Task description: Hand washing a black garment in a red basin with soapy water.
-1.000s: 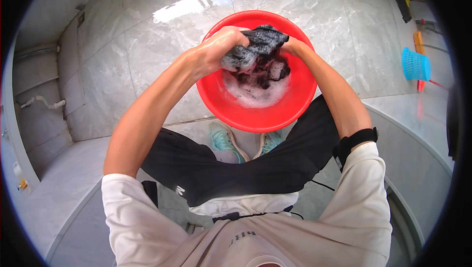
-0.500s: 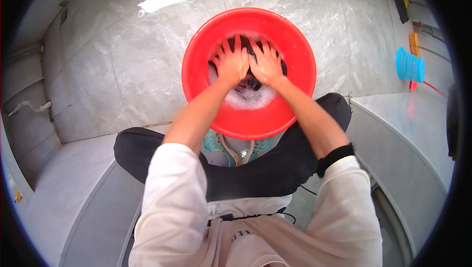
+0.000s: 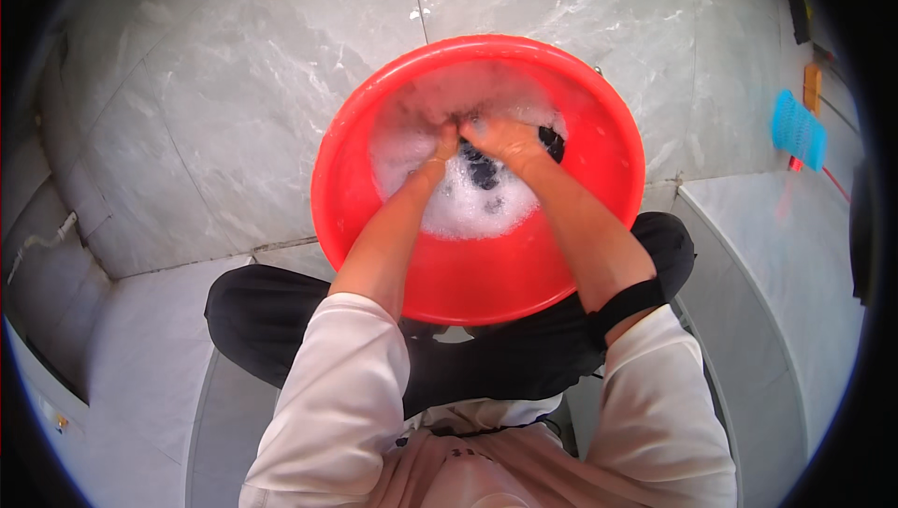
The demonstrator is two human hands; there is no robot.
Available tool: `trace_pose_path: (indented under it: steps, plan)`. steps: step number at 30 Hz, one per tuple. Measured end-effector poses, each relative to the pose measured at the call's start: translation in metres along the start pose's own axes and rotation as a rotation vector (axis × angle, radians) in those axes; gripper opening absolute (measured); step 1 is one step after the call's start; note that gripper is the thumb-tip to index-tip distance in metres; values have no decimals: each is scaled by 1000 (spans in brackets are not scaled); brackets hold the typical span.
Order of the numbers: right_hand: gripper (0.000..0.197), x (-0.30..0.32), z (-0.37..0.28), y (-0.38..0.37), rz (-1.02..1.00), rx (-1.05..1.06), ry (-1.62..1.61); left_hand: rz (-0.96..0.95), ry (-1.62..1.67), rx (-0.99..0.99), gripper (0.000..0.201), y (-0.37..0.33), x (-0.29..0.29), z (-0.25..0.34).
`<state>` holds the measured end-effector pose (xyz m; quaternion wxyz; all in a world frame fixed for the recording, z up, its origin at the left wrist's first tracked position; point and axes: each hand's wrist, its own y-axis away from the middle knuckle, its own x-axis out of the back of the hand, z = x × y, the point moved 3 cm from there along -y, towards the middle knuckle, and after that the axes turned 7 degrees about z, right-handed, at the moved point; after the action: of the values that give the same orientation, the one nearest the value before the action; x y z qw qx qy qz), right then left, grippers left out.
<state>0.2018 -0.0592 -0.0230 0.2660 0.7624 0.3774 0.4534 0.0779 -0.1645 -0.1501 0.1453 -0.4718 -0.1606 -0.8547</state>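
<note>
A red plastic basin [image 3: 449,279] holds soapy water with white foam [image 3: 472,218]. Dark wet cloth [image 3: 482,171] lies in the suds, partly sunk, and another bit of it shows beside my right wrist. My left hand [image 3: 443,145] is turned on edge with its thumb up, its fingers mostly hidden in the foam; it looks closed on the cloth. Touching or nearly touching it, my right hand [image 3: 503,139] is curled over the cloth, fingertips toward the left hand. How much cloth each hand holds is hidden by suds.
Grey marbled tiles [image 3: 262,115] lie around the basin. My knees in black trousers [image 3: 267,316] flank its near side. At right hang a light blue plastic basket [image 3: 798,129] and an orange-handled tool [image 3: 812,87]. A pale stone ledge [image 3: 748,218] runs along the right.
My spread, flat hands have curled in and sunk lower into the foam, drawing together. More foam covers the cloth. The view has shifted, so the basin appears larger and lower.
</note>
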Motion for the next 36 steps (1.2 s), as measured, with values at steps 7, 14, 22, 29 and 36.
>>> trace_pose_path:
  steps: [7,14,22,29,36]
  plan:
    - [52,33,39,-6,-62,14,57,-192,-76,-22,55,-30,-3,44]
    - [50,44,8,-18,72,1,220,-181,-57,-49,49,-50,26,58]
    - [47,68,-10,14,766,271,425,-118,77,-140,43,-79,108,106]
    - [47,94,-28,72,-60,58,119,-797,144,145,42,-53,209,142]
    - [45,89,5,60,611,193,228,-562,459,45,32,-55,188,160]
